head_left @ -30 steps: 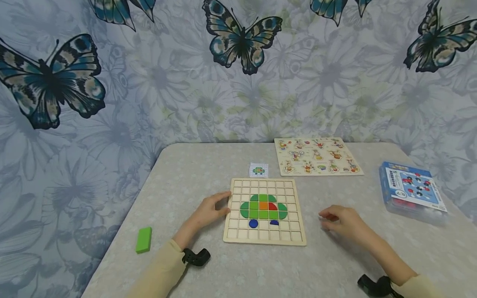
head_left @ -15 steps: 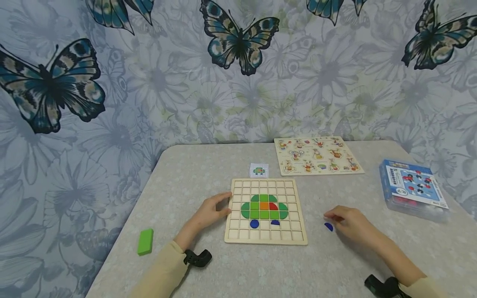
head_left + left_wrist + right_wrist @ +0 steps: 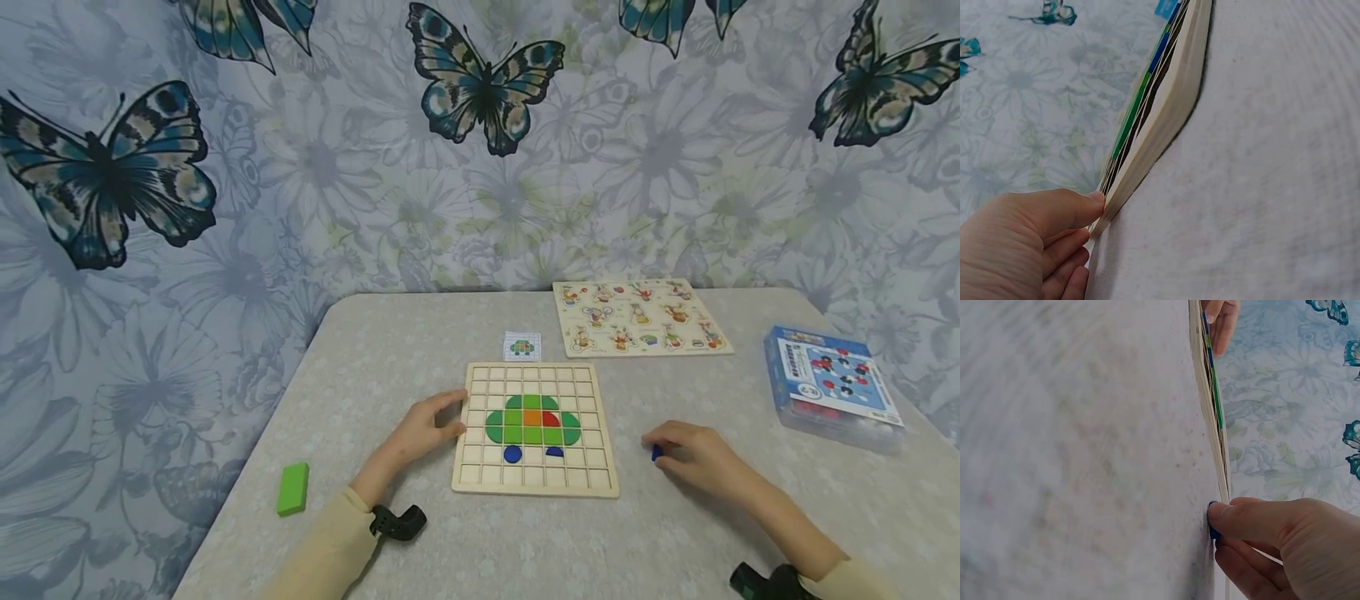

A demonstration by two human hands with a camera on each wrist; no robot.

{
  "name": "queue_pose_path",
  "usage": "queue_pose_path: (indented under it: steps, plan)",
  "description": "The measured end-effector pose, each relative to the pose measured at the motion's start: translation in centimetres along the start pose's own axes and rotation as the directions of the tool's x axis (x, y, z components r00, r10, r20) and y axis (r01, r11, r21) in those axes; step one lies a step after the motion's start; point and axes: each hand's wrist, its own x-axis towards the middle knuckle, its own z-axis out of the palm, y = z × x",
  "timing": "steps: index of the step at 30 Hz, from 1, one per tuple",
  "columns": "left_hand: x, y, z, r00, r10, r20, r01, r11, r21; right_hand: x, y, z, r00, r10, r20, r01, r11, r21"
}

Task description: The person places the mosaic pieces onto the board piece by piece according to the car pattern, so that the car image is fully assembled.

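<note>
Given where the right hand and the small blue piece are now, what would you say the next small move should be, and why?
Probably lift the blue piece and carry it left to the grid board. The right hand pinches it on the table, apart from the board, while the left hand steadies the board's left edge.

Table (image 3: 420, 350) with boards (image 3: 534, 479), box (image 3: 828, 383)

Pale matt wooden grid board (image 3: 535, 483) lies on a speckled, matt tablecloth (image 3: 390, 350).

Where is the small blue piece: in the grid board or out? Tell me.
Out. The blue piece lies on the table, right of the board, under the right hand's fingertips.
</note>
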Motion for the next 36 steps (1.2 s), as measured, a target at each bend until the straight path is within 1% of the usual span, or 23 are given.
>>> queue_pose_path:
  steps: [3,7,10,13,14,16,19,22,25,28,32,36]
  plan:
    - [-0.1,0.1,0.1,1.0,-0.001,-0.003,0.001,1.0,-0.003,-0.1,0.2,0.3,1.0,-0.023,-0.003,0.023,0.999,0.033]
    - [-0.1,0.2,0.0,1.0,0.011,-0.017,-0.011,1.0,0.005,0.2,0.1,0.5,0.999,-0.031,-0.027,0.032,0.999,0.029]
    - [0.0,0.2,-0.2,1.0,0.012,-0.02,-0.012,1.0,0.015,1.0,-0.4,0.7,0.999,-0.011,-0.041,0.012,1.0,0.018]
    - [0.0,0.1,-0.4,1.0,0.013,-0.016,-0.013,1.0,0.012,2.5,-1.7,0.9,0.999,0.016,-0.032,-0.015,1.0,0.023]
    - [0.0,0.1,-0.4,1.0,0.014,-0.013,-0.014,1.0,0.011,3.1,-2.2,1.1,0.999,0.013,-0.032,-0.012,0.999,0.029]
    - [0.0,0.1,-0.4,1.0,0.015,-0.006,-0.015,1.0,0.008,4.3,-3.4,1.7,1.0,0.008,-0.007,-0.008,0.999,0.046]
    - [0.0,0.2,-0.2,1.0,0.018,0.003,-0.018,1.0,0.011,5.8,-5.1,3.0,0.999,-0.025,0.037,0.021,0.996,0.086]
    - [0.0,0.3,0.0,1.0,0.03,0.006,-0.03,1.0,0.004,6.7,-6.3,4.3,0.995,-0.046,0.086,0.035,0.991,0.126]
    - [0.1,0.4,0.2,0.999,0.037,0.011,-0.037,0.999,0.002,7.0,-6.8,5.4,0.992,-0.066,0.106,0.049,0.987,0.152]
    - [0.2,0.4,0.3,0.999,0.037,0.013,-0.037,0.999,0.012,6.9,-6.9,6.1,0.991,-0.098,0.09,0.084,0.986,0.141]
    - [0.3,0.4,0.3,0.999,0.036,0.01,-0.036,0.999,0.025,6.8,-6.8,6.4,0.988,-0.129,0.082,0.121,0.988,0.093]
    - [0.3,0.3,0.3,0.999,0.035,0.011,-0.036,0.999,0.028,6.7,-6.8,6.4,0.989,-0.118,0.084,0.111,0.991,0.08]
